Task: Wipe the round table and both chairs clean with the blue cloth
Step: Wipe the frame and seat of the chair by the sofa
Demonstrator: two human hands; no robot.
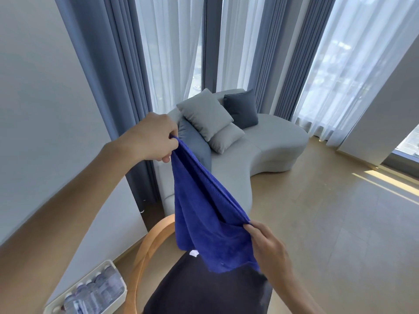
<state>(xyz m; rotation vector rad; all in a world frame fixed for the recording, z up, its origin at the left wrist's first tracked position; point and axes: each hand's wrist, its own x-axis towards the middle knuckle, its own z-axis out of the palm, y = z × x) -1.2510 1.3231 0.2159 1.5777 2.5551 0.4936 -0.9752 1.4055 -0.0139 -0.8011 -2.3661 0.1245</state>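
The blue cloth point(204, 211) hangs stretched in the air between my two hands. My left hand point(154, 137) grips its upper corner, raised in front of the sofa. My right hand point(267, 243) pinches the lower corner, down and to the right. Below the cloth stands a chair with a dark seat point(204, 288) and a curved light-wood frame point(145, 252). The cloth's lower edge hangs just above the seat. The round table is not in view.
A pale grey curved sofa point(272, 143) with several cushions stands ahead by the curtained windows. A white crate of water bottles point(90, 291) sits on the floor at the lower left against the wall. Wooden floor point(328, 223) lies to the right.
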